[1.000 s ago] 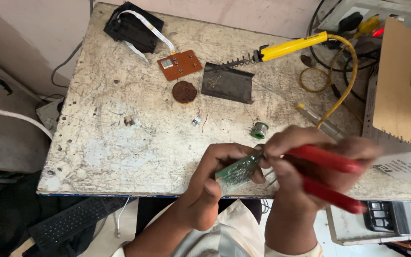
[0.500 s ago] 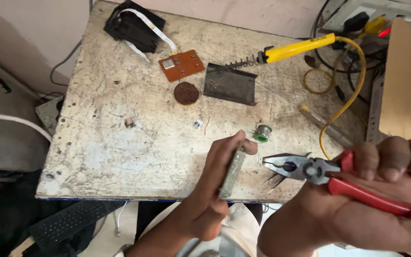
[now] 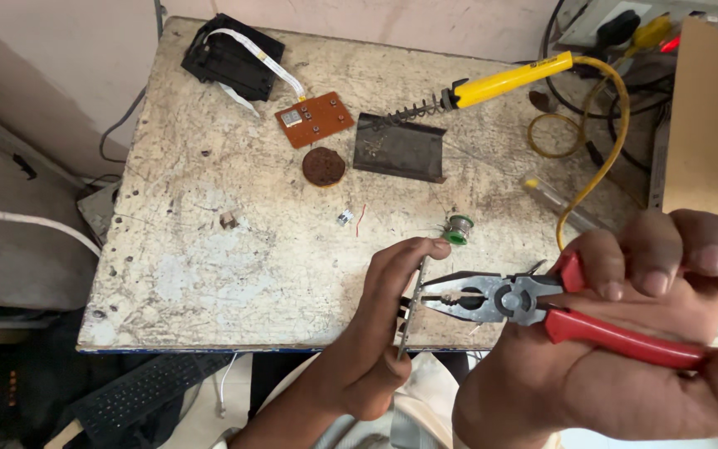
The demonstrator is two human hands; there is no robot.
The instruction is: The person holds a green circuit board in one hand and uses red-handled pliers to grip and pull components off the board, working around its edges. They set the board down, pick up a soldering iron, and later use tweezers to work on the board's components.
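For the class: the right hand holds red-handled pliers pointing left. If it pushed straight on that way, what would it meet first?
The pliers in the right hand already reach the small board held edge-on by the left hand, seemingly touching, so that board comes first.

Counter (image 3: 209,249): off-white, mottled grey-brown, chipped, with a blue front edge. Pliers (image 3: 542,303): red handles, grey steel head. Soldering iron (image 3: 513,81), behind pliers: yellow handle, yellow cord. Stand (image 3: 400,148) beside iron: dark grey. Copper-brown board (image 3: 314,119) left of stand carries a small silver square. Disc (image 3: 323,166) below it: rust-brown. Solder spool (image 3: 459,227): green rim. Black module (image 3: 230,56) with white ribbon.
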